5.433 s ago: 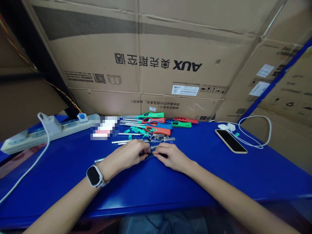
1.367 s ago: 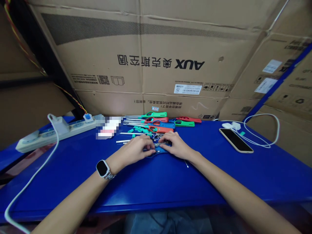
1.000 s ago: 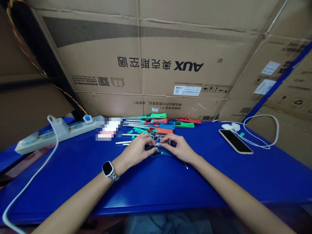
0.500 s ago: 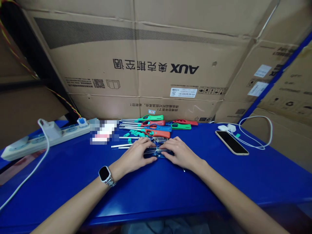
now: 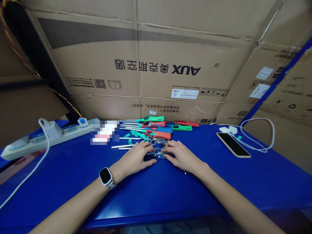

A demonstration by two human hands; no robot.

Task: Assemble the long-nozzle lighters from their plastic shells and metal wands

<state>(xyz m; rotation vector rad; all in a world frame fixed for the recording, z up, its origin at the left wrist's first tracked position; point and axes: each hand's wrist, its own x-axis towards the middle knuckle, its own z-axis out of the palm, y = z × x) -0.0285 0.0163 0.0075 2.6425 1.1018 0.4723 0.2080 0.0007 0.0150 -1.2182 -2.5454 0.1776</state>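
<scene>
settling small wired parts into a blue casing seems the step in hand, the casing sitting between left hand and right hand, on or just above the table. fingers bend over its ends (whether they clamp it, i cannot tell). the next move likely calls for light, steady pressing. lighters crowd the far side; the table's near edge lies well apart.

Head-worn view from above near side of blue table, facing forward, down, toward cardboard panel; close range.
</scene>
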